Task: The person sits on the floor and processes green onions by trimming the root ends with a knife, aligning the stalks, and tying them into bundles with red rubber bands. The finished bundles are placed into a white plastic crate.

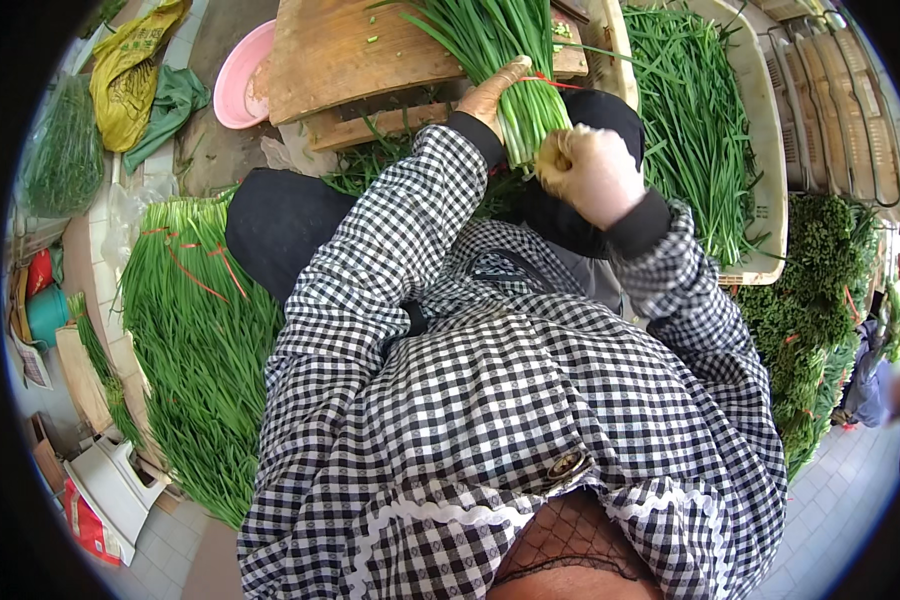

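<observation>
My left hand (pixel 495 97) grips a bunch of Chinese chives (pixel 534 112), its thumb across the stems beside a red tie (pixel 544 78). The bunch stands tilted, with pale cut ends down and green leaves up over a wooden board (pixel 360 56). My right hand (pixel 591 171) is curled at the lower right of the stem ends, touching or very near them; its fingertips look yellowish, and whether it pinches anything is hidden. Tied chive bunches (pixel 202 337) with red ties lie piled to my left. Loose chives (pixel 690 127) fill a white plastic crate (pixel 772 180) to my right.
A pink basin (pixel 244 82) stands left of the board. Farther left are a yellow sack (pixel 124 82), a green cloth (pixel 166 109) and a white plastic stool (pixel 109 487). Stacked crates (pixel 832 112) and piled dark greens (pixel 802 300) are at right, where a person (pixel 870 386) shows at the edge.
</observation>
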Available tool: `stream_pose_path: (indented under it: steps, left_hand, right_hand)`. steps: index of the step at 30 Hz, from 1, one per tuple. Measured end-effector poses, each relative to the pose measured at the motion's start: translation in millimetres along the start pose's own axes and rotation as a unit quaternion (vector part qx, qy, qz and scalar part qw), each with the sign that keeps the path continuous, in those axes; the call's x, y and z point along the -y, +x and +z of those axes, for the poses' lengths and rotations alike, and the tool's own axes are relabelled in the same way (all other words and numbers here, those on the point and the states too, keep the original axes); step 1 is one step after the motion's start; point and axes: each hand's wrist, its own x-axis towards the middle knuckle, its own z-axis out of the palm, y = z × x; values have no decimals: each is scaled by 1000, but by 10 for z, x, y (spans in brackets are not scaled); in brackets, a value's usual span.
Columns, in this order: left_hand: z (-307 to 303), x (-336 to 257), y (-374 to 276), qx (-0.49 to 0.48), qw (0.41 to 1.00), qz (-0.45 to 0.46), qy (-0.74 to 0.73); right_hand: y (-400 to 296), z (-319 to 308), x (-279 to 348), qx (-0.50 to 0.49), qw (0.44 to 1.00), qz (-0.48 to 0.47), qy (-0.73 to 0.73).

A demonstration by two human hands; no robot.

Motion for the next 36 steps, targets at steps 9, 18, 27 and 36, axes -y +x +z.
stream_pose_path:
  steps: [9, 18, 27, 36]
  left_hand:
    - [216, -451, -273, 36, 998, 52, 10]
    - [-23, -370, -91, -14, 949, 127, 288]
    - [51, -291, -178, -87, 991, 20, 100]
    - [156, -627, -395, 25, 998, 55, 6]
  right_hand:
    - [-342, -371, 275, 138, 951, -169, 217]
    - [449, 17, 54, -45, 988, -98, -106]
    - [295, -145, 117, -53, 971, -145, -182]
    - [-338, -785, 363, 46, 977, -191, 86]
